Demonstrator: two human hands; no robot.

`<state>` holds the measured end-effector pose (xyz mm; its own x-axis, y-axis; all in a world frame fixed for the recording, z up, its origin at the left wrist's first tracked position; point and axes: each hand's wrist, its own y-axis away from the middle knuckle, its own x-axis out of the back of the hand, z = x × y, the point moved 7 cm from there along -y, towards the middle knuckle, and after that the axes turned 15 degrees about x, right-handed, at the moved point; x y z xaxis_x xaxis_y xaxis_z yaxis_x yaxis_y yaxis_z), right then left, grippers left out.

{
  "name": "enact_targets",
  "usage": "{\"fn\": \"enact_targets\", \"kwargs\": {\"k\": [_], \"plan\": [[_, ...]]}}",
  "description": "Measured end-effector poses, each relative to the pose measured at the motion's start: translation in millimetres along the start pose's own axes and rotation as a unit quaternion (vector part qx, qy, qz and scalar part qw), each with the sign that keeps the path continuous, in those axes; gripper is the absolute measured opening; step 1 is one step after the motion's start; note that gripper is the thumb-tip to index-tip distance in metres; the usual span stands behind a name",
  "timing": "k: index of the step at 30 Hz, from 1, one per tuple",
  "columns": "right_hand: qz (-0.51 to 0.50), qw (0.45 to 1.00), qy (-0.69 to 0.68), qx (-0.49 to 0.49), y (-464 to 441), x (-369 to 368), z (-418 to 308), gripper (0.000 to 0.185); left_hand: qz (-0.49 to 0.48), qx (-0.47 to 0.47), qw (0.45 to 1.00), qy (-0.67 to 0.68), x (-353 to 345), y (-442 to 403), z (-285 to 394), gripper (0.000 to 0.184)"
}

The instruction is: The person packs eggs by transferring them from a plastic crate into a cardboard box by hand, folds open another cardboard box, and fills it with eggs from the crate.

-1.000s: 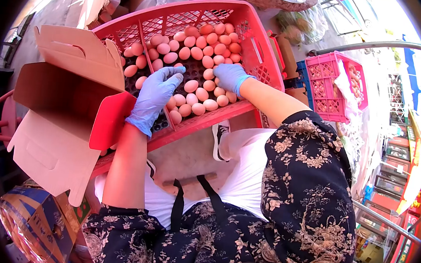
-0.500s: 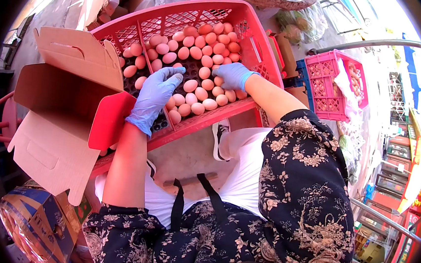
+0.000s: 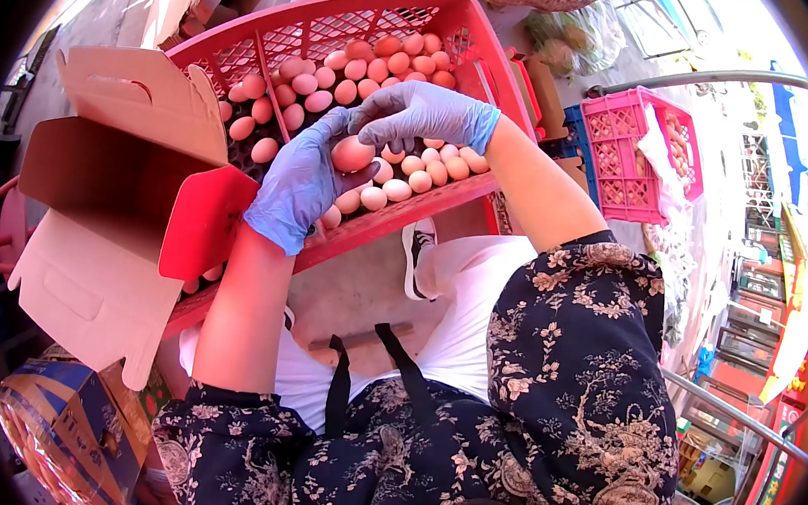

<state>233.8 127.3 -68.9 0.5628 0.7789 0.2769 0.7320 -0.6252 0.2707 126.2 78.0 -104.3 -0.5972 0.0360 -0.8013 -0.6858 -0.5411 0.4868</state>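
My left hand (image 3: 297, 182), in a blue glove, cups a brown egg (image 3: 353, 154) above the near side of a red plastic crate (image 3: 389, 204). My right hand (image 3: 429, 117), gloved alike, arches over from the right, its curled fingertips against the upper side of that same egg. Many brown and pinkish eggs (image 3: 345, 92) lie in the crate on dark trays, with a divider near the left end. Both hands hide part of the eggs and tray beneath. Left of my left hand stands an open cardboard box (image 3: 90, 266) with a red flap.
A pink crate (image 3: 625, 156) holding more eggs stands at the right beside a blue one. Plastic-wrapped produce (image 3: 577, 38) lies behind. A blue and brown carton (image 3: 77, 426) sits at the lower left. Metal rails (image 3: 742, 417) run along the right side.
My right hand has moved left from the eggs at the crate's right side to meet my left hand. A brown egg now sits between them, raised above the others.
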Motion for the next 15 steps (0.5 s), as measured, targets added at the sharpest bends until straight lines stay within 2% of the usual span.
{"fn": "enact_targets", "kwargs": {"k": [1,3,4,5,7,9,13,15], "plan": [[0.053,0.995,-0.082,0.021,-2.1,16.5,16.1,0.043,-0.001,0.001,1.000,0.010,10.9,-4.4,-2.1,0.035],[0.140,0.977,0.082,-0.139,13.7,61.0,42.1,0.047,-0.003,0.002,1.000,0.027,16.8,-5.5,-0.6,0.035],[0.091,0.947,0.226,-0.211,14.8,76.2,70.1,0.049,0.038,-0.008,0.999,0.009,11.6,4.2,3.6,0.035],[0.041,0.889,0.363,-0.277,18.2,85.5,100.2,0.051,0.036,-0.007,0.999,0.005,12.7,5.5,3.9,0.036],[-0.028,0.860,0.411,-0.301,25.1,71.2,121.1,0.057,0.033,-0.004,0.999,-0.001,17.6,7.3,5.9,0.037],[-0.055,0.827,0.426,-0.362,31.1,58.5,129.0,0.059,0.024,-0.001,1.000,-0.002,17.9,7.4,6.5,0.039],[-0.051,0.798,0.483,-0.357,19.0,45.4,148.9,0.060,0.037,-0.003,0.999,0.010,15.2,7.4,6.3,0.040],[-0.040,0.799,0.482,-0.356,17.2,45.4,159.7,0.053,0.024,0.001,1.000,0.010,15.6,5.0,5.7,0.041]]}}
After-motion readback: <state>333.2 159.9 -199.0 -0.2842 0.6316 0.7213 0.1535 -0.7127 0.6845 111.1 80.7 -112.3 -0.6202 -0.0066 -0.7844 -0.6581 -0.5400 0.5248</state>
